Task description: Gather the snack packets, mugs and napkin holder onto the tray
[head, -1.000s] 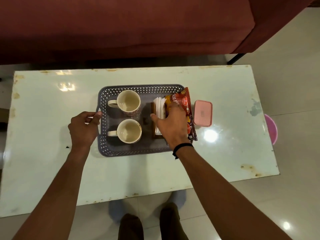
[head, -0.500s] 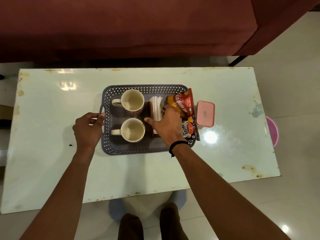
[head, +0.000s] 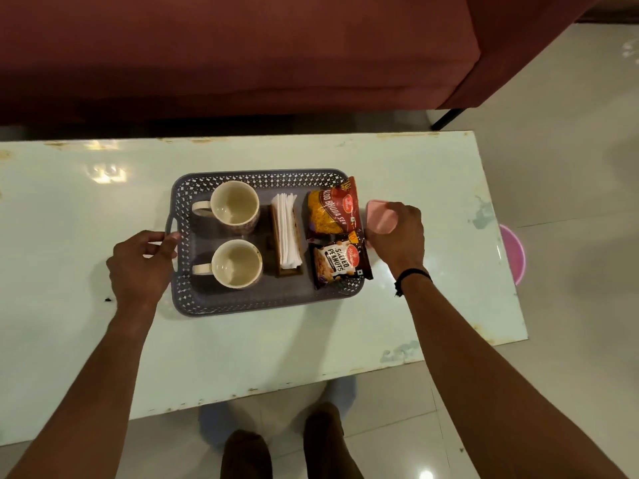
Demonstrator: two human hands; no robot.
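Observation:
A grey perforated tray (head: 242, 304) sits mid-table. On it stand two cream mugs, one at the back (head: 235, 208) and one nearer me (head: 237, 264), both with handles to the left. A brown napkin holder (head: 286, 233) with white napkins stands in the tray's middle. A red and yellow snack packet (head: 332, 209) and a salted peanuts packet (head: 340, 262) lie at its right end. My left hand (head: 140, 267) grips the tray's left handle. My right hand (head: 397, 235) curls its fingers down at the tray's right rim, its fingertips hidden.
A small pink box (head: 378, 216) lies just right of the tray, partly under my right hand. A dark red sofa (head: 242, 53) runs along the table's far side. A pink tub (head: 513, 252) stands on the floor at the right.
My right hand has left the napkin holder and packets and moved right to the tray's right rim. Both packets now lie flat in the tray. My left hand stays on the left handle.

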